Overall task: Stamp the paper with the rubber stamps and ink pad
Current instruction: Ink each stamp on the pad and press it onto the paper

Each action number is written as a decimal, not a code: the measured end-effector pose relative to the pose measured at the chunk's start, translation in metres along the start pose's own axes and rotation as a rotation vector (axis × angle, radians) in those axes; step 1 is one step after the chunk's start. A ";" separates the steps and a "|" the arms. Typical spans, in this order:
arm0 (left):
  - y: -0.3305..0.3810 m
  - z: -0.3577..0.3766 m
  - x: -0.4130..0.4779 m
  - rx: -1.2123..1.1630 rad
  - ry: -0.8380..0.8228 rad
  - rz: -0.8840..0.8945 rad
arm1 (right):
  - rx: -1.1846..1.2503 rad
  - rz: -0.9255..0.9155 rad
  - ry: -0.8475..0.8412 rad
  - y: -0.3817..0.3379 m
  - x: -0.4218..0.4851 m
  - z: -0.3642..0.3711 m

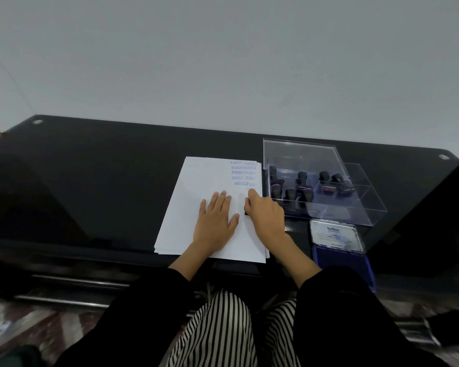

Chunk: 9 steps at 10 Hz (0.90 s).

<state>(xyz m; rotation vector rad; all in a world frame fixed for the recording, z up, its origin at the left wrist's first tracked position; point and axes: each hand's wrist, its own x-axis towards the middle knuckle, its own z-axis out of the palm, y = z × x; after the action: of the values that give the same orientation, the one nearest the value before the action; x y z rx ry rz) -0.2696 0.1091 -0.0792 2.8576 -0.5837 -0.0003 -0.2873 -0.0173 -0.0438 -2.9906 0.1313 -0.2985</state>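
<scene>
A stack of white paper [196, 197] lies on the black desk, with several purple stamp prints [245, 173] in its far right corner. My left hand [215, 221] rests flat on the sheet, fingers spread. My right hand [263, 215] is closed over a dark rubber stamp [246, 213], pressing it down on the paper just below the prints; most of the stamp is hidden under my fingers. To the right, near the desk's front edge, the blue ink pad [339, 263] lies open with its lid [335, 235] folded back.
A clear plastic box [366, 205] with its lid raised stands right of the paper and holds several dark-handled stamps [302, 186]. The black desk [90, 181] stretches left. A grey wall rises behind it. My striped trousers show below the desk edge.
</scene>
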 end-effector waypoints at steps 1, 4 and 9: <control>0.000 0.001 0.000 0.006 0.005 -0.001 | 0.053 0.029 -0.033 -0.001 0.009 -0.004; 0.000 0.002 0.001 0.010 0.011 0.004 | 0.083 0.039 -0.059 0.002 0.011 -0.003; 0.000 0.000 0.001 0.034 0.010 0.005 | 0.058 0.011 -0.065 -0.001 -0.004 -0.003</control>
<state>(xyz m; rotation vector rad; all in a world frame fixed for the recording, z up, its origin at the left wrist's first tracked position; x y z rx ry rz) -0.2693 0.1085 -0.0791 2.8877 -0.5942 0.0246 -0.2919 -0.0166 -0.0412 -2.9374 0.1300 -0.2002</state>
